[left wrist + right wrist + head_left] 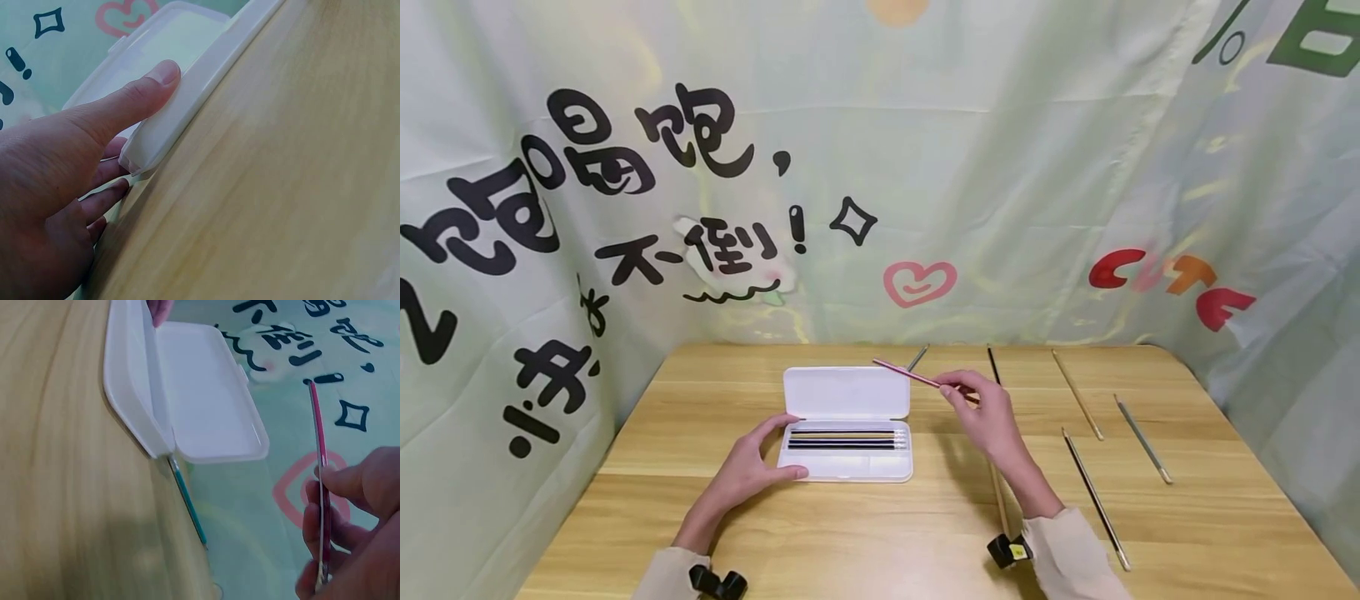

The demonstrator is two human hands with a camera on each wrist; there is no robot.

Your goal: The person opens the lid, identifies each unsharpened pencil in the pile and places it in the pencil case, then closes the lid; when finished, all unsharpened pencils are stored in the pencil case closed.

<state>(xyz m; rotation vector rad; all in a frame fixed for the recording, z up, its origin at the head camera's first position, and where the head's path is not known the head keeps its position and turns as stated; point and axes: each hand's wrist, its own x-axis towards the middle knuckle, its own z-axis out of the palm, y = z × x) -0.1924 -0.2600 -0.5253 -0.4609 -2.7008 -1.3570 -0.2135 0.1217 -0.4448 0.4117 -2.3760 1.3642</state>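
Note:
A white pencil case lies with its lid raised at the back. Inside, several pencils lie side by side, mostly dark, with one yellowish among them. My left hand grips the case's left end, thumb over the front edge and fingers around the back corner. Above the table, to the right of the case, my right hand pinches a red pencil between thumb and fingers. Its far end points left and overlaps the lid in the head view.
A teal pencil lies by the case's right back corner. Around my right arm are a dark pencil, a wooden one, and further right a tan, a grey and a black pencil. Printed cloth hangs behind the table.

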